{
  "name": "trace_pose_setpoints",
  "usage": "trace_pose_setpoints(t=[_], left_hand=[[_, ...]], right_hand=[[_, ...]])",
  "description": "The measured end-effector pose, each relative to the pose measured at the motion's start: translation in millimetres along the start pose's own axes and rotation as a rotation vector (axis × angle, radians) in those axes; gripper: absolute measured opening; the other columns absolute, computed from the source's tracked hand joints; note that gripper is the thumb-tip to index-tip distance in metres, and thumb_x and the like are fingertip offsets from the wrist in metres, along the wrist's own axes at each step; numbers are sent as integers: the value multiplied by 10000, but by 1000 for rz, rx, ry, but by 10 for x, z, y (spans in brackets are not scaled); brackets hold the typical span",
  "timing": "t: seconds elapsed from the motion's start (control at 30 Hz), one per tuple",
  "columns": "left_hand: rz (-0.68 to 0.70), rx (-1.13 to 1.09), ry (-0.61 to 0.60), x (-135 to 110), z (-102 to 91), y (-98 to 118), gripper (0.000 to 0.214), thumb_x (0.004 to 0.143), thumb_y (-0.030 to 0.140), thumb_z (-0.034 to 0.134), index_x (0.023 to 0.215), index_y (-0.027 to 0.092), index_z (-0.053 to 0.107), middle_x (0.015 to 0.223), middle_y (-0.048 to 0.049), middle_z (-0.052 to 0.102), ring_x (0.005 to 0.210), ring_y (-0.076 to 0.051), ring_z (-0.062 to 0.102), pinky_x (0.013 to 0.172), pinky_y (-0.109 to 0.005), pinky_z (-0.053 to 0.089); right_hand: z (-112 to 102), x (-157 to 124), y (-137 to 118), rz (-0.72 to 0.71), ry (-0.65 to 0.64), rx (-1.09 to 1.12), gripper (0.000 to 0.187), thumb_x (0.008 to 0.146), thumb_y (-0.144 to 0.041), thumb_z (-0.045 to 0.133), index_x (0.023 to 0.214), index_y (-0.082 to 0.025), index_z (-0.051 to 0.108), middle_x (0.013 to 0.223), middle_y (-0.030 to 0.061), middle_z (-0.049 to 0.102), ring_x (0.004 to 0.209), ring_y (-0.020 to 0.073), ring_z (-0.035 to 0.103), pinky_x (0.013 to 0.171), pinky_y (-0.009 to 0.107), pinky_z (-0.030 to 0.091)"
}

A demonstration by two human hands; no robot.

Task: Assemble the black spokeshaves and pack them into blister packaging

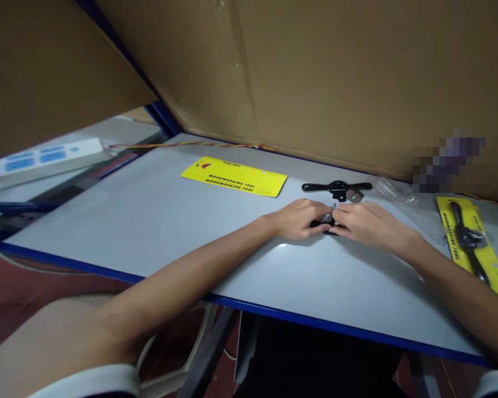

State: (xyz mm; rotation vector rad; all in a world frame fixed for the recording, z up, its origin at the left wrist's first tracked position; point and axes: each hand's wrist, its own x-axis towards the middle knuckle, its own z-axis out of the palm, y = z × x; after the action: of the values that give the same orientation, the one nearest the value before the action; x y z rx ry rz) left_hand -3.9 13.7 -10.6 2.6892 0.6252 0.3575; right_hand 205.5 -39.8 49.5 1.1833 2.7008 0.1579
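Note:
Both my hands are closed around a small black spokeshave (327, 224) low over the grey table, and most of it is hidden by my fingers. My left hand (301, 217) grips it from the left, thumb along the near side. Across from it, my right hand (363, 223) pinches at the middle, by a small shiny metal screw (334, 206). Just beyond my hands lies a second black part with two handles, a spokeshave body (337, 188). A flat metal piece, seemingly a blade (354, 194), rests against its right side.
A yellow card (236, 178) lies at the back left. On the right are clear plastic packaging (410, 207) and another yellow card (450, 232) bearing a packaged spokeshave (468, 237). A brown board (315, 83) walls the table's back. A power strip (50, 156) sits far left.

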Motion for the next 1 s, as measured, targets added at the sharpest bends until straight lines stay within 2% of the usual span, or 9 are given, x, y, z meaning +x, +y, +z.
trace_pose_setpoints(t=[0.1,0.23,0.37,0.47,0.57,0.67,0.73,0.9,1.0], left_hand=[[2,0,3,-3,6,-8,337,991,431,415,943,180,634,809,-86,674,667,-205,538,647,-369,401],[-3,-4,-1,-7,-6,-4,327,997,426,420,960,182,634,810,-85,671,672,-207,543,642,-370,386],[3,-22,-17,-12,-16,2,353,1004,416,422,1103,178,664,836,-75,683,705,-215,572,662,-370,399],[6,-32,-27,-15,-16,1,411,1006,401,417,1245,169,658,846,-70,695,730,-221,592,685,-372,416],[-2,-27,-29,-15,-13,-4,438,1003,394,417,1293,164,650,875,-75,708,754,-226,607,697,-375,424],[4,-23,-26,-10,-12,-5,430,1004,400,411,1266,163,656,883,-79,711,756,-227,608,695,-376,423],[7,-17,-23,-4,-14,-3,395,998,397,412,1171,158,674,869,-87,704,739,-224,601,682,-378,414],[10,-14,-21,6,-9,-2,334,983,387,408,1011,172,662,821,-84,686,700,-216,581,668,-379,407],[-6,-7,-22,3,4,-10,357,994,412,400,989,169,661,826,-88,685,697,-217,572,658,-383,398]], right_hand=[[57,14,54,-10,71,-8,268,1082,-362,546,1019,-154,703,997,102,740,740,186,635,596,321,248],[59,-5,113,-16,18,122,287,1097,-249,441,984,-163,691,1003,92,738,762,176,621,630,320,268],[-22,-58,101,43,-99,221,298,1086,-253,424,951,-174,678,945,83,739,729,177,594,635,330,274],[-82,-94,51,80,-187,217,290,1068,-259,437,920,-181,674,896,81,727,678,171,562,625,332,270],[-110,-103,3,84,-221,209,280,1049,-246,443,894,-187,669,852,72,716,655,167,544,617,328,272],[-111,-77,-27,64,-194,176,258,1020,-211,470,864,-188,674,852,73,729,665,169,559,608,333,255],[-93,-46,-36,70,-153,117,250,1019,-220,489,869,-180,686,887,89,749,693,182,590,601,341,230],[-4,7,-4,100,38,18,250,1052,-309,500,1027,-155,697,973,123,765,745,209,640,596,339,208],[10,-7,38,63,13,69,241,1046,-227,462,1000,-163,689,990,110,767,743,195,638,603,339,231]])
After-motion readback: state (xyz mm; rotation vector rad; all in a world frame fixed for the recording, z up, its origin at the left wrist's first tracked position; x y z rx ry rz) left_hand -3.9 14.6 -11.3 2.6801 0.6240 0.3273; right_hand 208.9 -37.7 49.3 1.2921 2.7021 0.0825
